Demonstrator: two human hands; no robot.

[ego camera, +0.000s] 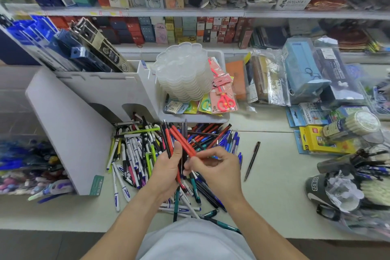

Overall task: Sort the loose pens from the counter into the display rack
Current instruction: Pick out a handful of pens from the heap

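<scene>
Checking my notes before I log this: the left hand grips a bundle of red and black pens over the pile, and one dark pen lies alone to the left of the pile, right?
Not quite. In the head view the lone dark pen lies right of the pile, not left. The left hand does grip the bundle of red and black pens.

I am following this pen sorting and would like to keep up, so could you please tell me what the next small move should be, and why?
Probably slide the red plastic pen, which the right hand pinches, into the bunch of red and black pens gripped by the left hand. The tips already meet there, and many loose pens still lie beside the white display rack.
</scene>
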